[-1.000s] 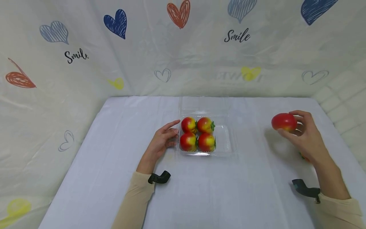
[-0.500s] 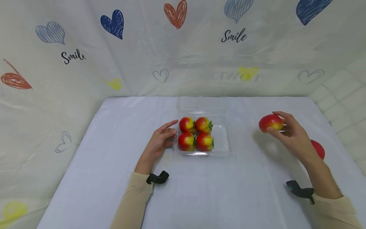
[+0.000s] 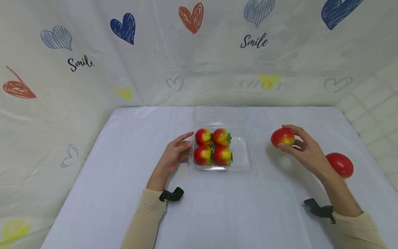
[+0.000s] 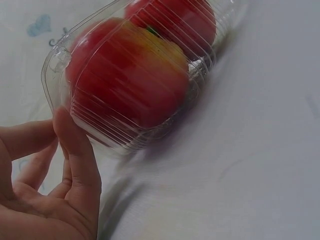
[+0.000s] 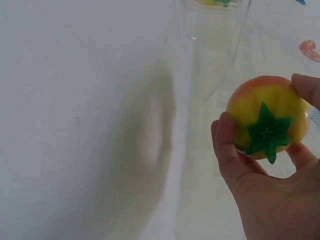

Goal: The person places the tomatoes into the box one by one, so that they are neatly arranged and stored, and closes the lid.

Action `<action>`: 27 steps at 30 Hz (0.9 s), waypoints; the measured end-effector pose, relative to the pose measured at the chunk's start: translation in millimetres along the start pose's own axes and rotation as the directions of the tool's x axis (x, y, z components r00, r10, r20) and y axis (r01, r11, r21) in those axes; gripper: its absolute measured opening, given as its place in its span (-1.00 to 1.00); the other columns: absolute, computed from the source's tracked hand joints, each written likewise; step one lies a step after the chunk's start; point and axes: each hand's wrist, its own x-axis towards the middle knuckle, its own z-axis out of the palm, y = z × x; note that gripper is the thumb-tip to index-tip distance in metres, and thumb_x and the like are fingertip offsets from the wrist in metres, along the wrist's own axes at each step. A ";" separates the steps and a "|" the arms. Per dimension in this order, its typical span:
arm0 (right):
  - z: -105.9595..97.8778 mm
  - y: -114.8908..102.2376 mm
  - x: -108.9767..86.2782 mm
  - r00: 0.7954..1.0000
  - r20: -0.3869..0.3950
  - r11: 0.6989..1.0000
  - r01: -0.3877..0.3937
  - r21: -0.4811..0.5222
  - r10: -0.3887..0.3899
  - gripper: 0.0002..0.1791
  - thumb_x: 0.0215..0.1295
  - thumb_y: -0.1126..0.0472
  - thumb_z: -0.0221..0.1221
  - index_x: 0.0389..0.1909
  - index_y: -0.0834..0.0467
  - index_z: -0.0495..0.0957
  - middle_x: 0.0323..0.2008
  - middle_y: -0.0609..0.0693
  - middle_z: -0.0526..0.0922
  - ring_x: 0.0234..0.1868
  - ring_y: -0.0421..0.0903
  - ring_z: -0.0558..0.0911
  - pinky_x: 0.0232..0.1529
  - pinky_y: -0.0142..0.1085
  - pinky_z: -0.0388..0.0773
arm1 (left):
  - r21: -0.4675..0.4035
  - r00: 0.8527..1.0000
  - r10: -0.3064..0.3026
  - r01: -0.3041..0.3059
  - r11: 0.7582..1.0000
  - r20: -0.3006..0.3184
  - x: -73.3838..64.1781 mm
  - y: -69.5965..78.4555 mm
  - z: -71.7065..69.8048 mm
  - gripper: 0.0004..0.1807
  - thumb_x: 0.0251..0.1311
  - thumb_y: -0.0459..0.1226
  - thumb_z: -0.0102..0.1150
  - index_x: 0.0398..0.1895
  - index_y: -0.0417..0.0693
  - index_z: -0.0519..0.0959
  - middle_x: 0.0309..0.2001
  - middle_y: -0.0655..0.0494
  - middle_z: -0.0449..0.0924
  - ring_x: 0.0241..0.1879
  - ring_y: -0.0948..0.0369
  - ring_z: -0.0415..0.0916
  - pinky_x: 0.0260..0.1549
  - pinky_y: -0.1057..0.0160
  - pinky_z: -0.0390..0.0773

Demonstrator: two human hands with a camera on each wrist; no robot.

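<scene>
My right hand (image 3: 306, 152) holds a red-and-yellow tomato (image 3: 282, 137) above the table, thumb and fingers around its sides. Its green star-shaped stem leaf (image 5: 268, 131) faces the right wrist camera. At the left edge of a clear plastic container (image 3: 240, 152), my left hand (image 3: 170, 155) pinches the rim with thumb and fingertips. Inside, several like tomatoes (image 3: 203, 155) fill the left and middle in two rows. The right part of the container is bare. Its hinged lid (image 3: 220, 114) lies folded back, away from me.
Another red tomato (image 3: 340, 165) lies on the white tablecloth (image 3: 217, 207) at the right, partly behind my right forearm. A pale curtain (image 3: 211, 58) printed with hearts rises behind the table's far edge.
My right hand has carried the tomato leftward, closer to the container. The tomato lying at the right has come out from behind the forearm. My left hand stays at the rim.
</scene>
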 end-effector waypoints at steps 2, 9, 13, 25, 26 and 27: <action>2.3 -2.0 0.7 1.000 0.003 1.000 0.002 0.012 -0.002 -0.15 0.34 0.04 0.38 0.59 -0.18 0.21 0.42 0.12 0.30 0.14 -0.37 0.45 -0.13 -0.67 0.54 | -0.001 1.000 -0.001 0.001 1.000 -0.002 -0.4 -0.8 -0.6 -0.56 0.50 -0.23 0.16 0.39 0.20 0.54 -0.22 0.22 0.62 -0.26 0.28 0.55 -0.39 0.42 0.64; 6.8 -9.5 3.7 0.998 0.045 0.997 -0.035 0.073 0.032 -0.13 0.35 0.07 0.38 0.60 -0.19 0.19 0.47 0.09 0.28 0.24 -0.29 0.40 -0.09 -0.68 0.54 | -0.001 1.000 -0.001 0.001 1.000 0.007 -0.5 -2.1 -2.3 -0.55 0.51 -0.22 0.15 0.41 0.20 0.53 -0.21 0.21 0.61 -0.25 0.27 0.54 -0.39 0.43 0.63; 10.0 -14.5 4.2 0.997 0.068 0.994 -0.047 0.102 0.040 -0.13 0.34 0.08 0.38 0.60 -0.20 0.18 0.49 0.06 0.27 0.22 -0.38 0.40 -0.07 -0.64 0.58 | -0.010 1.000 -0.001 0.001 1.000 0.010 0.0 -2.4 -3.1 -0.56 0.51 -0.23 0.15 0.41 0.21 0.53 -0.20 0.19 0.61 -0.26 0.27 0.54 -0.40 0.43 0.63; 25.2 -21.3 9.2 0.998 0.062 0.990 -0.019 0.143 0.010 -0.09 0.28 0.16 0.45 0.58 -0.12 0.22 0.46 0.10 0.28 0.30 0.16 0.56 -0.12 -0.66 0.59 | -0.010 1.000 -0.005 0.006 1.000 0.009 0.7 -1.8 -1.5 -0.56 0.51 -0.22 0.16 0.41 0.21 0.53 -0.23 0.22 0.62 -0.26 0.28 0.54 -0.39 0.42 0.61; 26.4 -22.4 9.2 0.998 0.061 0.990 -0.017 0.138 0.008 -0.09 0.29 0.15 0.44 0.59 -0.12 0.21 0.49 0.12 0.26 0.32 0.30 0.53 -0.12 -0.67 0.58 | -0.011 1.000 -0.006 0.006 1.000 0.009 0.7 -1.9 -1.5 -0.55 0.51 -0.23 0.16 0.40 0.21 0.53 -0.23 0.22 0.62 -0.26 0.28 0.54 -0.40 0.42 0.61; 27.5 -23.3 9.2 0.998 0.059 0.991 -0.014 0.131 0.007 -0.09 0.29 0.14 0.44 0.59 -0.13 0.20 0.51 0.15 0.24 0.33 0.40 0.50 -0.12 -0.69 0.56 | -0.011 1.000 -0.005 0.005 1.000 0.009 0.6 -2.0 -1.6 -0.55 0.51 -0.23 0.15 0.41 0.20 0.53 -0.23 0.22 0.62 -0.27 0.28 0.54 -0.40 0.42 0.61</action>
